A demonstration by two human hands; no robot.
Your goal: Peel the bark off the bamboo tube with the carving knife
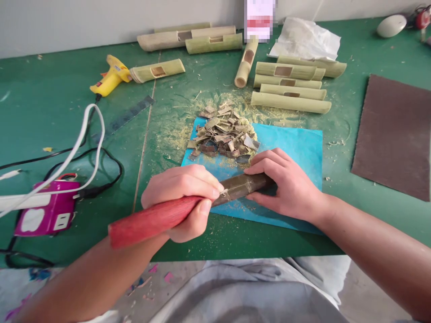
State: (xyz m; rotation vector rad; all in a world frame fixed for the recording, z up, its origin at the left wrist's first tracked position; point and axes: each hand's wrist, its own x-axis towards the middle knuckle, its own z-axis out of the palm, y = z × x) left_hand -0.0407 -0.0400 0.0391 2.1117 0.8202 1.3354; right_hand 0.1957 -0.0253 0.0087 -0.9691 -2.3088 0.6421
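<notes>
My left hand [183, 197] is closed round a carving tool with a thick red wooden handle [151, 222]; its blade is mostly hidden by my fingers. The tool's tip end meets a dark brown-green bamboo piece [235, 187], which bears pale scored lines across its surface. My right hand [283, 179] grips the far right end of that bamboo, thumb below and fingers over the top. Beneath it lies a blue sheet [296, 143]. Just behind my hands, a heap of bamboo chips [224, 130] sits partly on the sheet.
Bamboo tubes with cut windows [291, 101] lie at the back right, and more tubes [213, 44] rest along the wall. A yellow glue gun [112, 76], a purple power block [50, 208] and cables are on the left. A brown sheet [393, 139] lies on the right.
</notes>
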